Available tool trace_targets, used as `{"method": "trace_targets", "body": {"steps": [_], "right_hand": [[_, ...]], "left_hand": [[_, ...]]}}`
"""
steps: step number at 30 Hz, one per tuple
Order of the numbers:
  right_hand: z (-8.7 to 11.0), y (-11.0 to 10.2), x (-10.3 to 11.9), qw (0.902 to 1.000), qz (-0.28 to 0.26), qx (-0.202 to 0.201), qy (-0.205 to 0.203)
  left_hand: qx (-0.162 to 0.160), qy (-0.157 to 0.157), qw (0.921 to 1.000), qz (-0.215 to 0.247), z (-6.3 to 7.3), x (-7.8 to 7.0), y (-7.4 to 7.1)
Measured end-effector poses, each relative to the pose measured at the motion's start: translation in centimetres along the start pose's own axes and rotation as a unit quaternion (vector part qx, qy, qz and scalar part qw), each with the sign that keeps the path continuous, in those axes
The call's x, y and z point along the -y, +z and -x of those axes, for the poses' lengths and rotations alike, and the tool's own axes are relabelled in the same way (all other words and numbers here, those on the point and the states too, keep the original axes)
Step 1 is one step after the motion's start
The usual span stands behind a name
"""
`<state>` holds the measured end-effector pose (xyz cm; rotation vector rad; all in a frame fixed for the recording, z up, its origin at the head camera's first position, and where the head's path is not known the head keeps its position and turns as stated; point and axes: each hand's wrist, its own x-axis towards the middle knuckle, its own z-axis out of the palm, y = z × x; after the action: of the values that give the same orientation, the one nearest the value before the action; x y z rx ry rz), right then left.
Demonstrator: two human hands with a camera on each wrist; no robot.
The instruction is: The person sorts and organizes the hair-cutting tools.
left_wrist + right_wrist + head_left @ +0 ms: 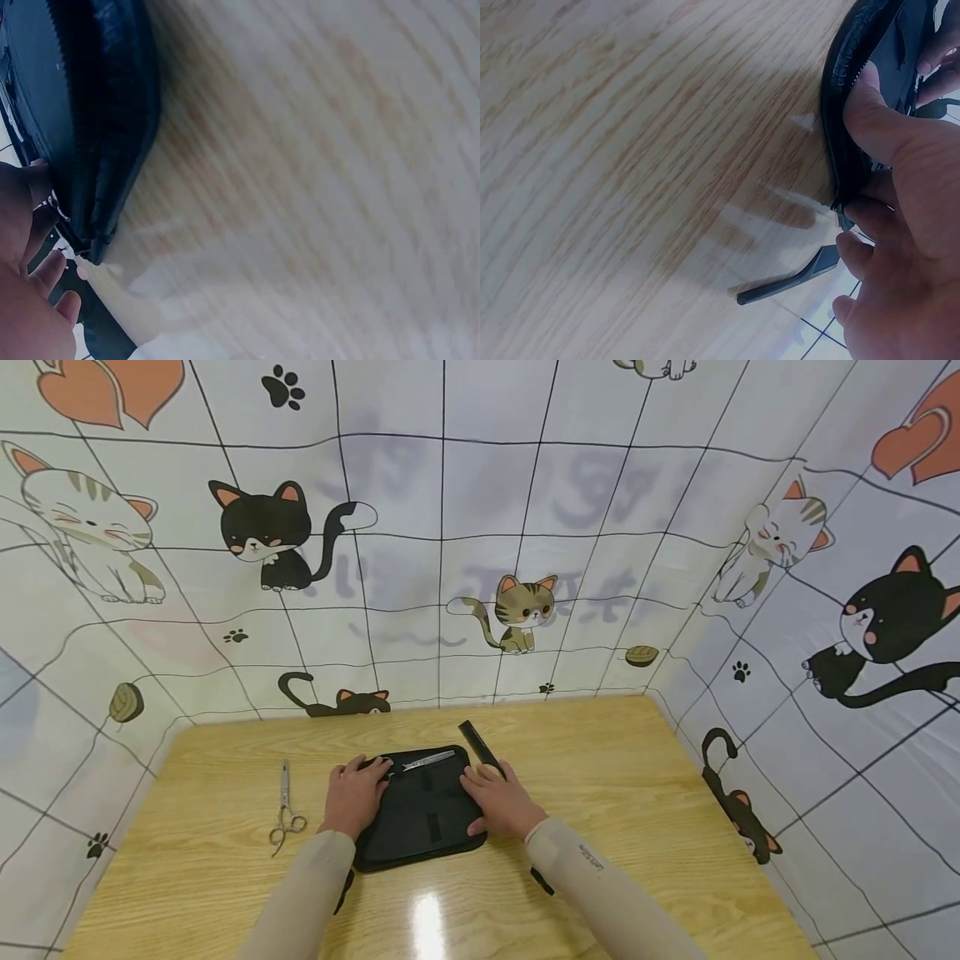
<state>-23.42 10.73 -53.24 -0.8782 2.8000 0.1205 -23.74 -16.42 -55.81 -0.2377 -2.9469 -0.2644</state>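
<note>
A black zip case lies unfolded on the wooden table, its toothed zip edge showing in both wrist views. Silver scissors lie across its upper part, blades toward the right. My left hand is at the case's upper left corner, thumb and forefinger at the scissors' finger ring. On the right side, my right hand grips the case's edge, its thumb inside and the other fingers outside. A black comb lies just beyond the right fingers.
Another pair of silver scissors lies on the table to the left of the case. Behind and at both sides hangs a white grid-patterned cloth printed with cats, bordering the table.
</note>
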Motion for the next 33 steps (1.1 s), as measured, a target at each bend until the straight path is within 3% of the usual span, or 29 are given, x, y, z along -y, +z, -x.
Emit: {"method": "trace_targets", "body": {"steps": [6,17,26,33], "right_hand": [[0.2,0.1,0.1,1.0000,-0.005,-0.002,-0.004],[0.3,0.1,0.0,0.9998,-0.021,0.000,-0.001],[0.4,-0.1,-0.2,0.9993,-0.036,0.001,0.000],[0.4,-0.3,-0.3,0.9994,-0.033,0.004,-0.006]], "left_hand": [[-0.013,0.006,0.9998,0.014,0.3,0.6,0.2],[0.022,0.043,0.9985,0.026,0.3,1.8,-1.1],[0.050,0.040,0.9973,0.036,0.7,2.6,-1.8],[0.033,0.039,0.9976,0.047,1.0,3.8,-1.9]]}}
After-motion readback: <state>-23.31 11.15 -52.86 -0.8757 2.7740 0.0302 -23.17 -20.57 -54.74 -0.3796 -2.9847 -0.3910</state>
